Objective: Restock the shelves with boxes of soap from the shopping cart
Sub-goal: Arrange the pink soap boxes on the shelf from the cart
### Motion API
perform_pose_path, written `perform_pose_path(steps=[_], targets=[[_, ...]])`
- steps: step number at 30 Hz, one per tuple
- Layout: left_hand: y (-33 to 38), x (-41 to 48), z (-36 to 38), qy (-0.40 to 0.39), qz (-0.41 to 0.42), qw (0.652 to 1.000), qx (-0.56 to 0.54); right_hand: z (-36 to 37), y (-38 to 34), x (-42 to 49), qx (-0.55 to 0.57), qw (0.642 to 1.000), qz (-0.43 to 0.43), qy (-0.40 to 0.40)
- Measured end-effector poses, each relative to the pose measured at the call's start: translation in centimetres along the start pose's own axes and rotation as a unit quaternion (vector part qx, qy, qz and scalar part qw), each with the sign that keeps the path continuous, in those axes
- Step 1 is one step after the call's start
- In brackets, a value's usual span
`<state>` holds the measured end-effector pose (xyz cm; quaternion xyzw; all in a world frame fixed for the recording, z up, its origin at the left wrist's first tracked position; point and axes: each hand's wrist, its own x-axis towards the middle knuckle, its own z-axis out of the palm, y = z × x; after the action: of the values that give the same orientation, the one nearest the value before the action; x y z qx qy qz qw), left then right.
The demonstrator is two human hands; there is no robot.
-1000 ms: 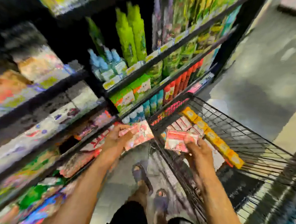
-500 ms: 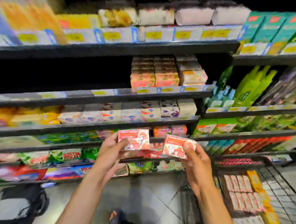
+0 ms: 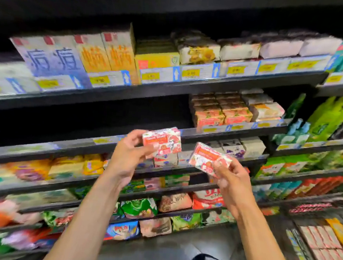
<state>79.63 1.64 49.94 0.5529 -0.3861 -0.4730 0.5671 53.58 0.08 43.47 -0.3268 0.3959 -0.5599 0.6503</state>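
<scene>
My left hand (image 3: 128,157) grips a red and white soap box (image 3: 162,140), lifted in front of the black shelf edge (image 3: 207,132). A second soap box (image 3: 207,157) of the same print sits tilted in my right hand (image 3: 232,180), a little lower and to the right. Matching red soap boxes (image 3: 222,113) stand stacked on the shelf above and right of both hands; the shelf space left of that stack is dark and bare. The shopping cart (image 3: 281,235) shows at the lower right, with rows of pink soap boxes (image 3: 321,241) lying in it.
Shelves of other soaps and packets fill the view: blue and orange cartons (image 3: 74,56) upper left, green bottles (image 3: 328,116) at right, bagged goods (image 3: 138,207) low down. Grey floor tiles (image 3: 178,252) lie between my legs and the shelf.
Both hands have risen with their soap boxes from beside the cart up towards the middle shelf. The view has swung left and upward from the cart to face the shelves.
</scene>
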Motion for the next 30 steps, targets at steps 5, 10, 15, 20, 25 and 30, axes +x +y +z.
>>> perform_pose_path(steps=[5, 10, 15, 20, 25, 30], targets=[[1.3, 5.4, 0.1, -0.017, 0.069, 0.994, 0.077, -0.3, 0.1, 1.0, -0.014, 0.999, -0.034, 0.018], [1.6, 11.9, 1.2, -0.008, 0.076, 0.992, 0.101, -0.9, 0.4, 2.8, -0.006, 0.998, -0.059, 0.029], [1.1, 17.6, 1.2, -0.023, 0.078, 0.986, 0.144, -1.3, 1.5, 4.8, -0.018, 0.997, -0.079, 0.013], [0.8, 21.6, 1.5, -0.043, 0.092, 0.974, 0.204, -1.8, 3.0, 6.7, -0.02, 0.996, -0.091, -0.005], [0.6, 24.6, 1.5, -0.064, 0.085, 0.965, 0.241, -2.0, 4.5, 8.0, -0.015, 0.995, -0.096, -0.009], [0.4, 26.7, 1.9, -0.06, 0.071, 0.959, 0.269, -1.8, 4.9, 8.4, -0.02, 0.995, -0.101, -0.008]])
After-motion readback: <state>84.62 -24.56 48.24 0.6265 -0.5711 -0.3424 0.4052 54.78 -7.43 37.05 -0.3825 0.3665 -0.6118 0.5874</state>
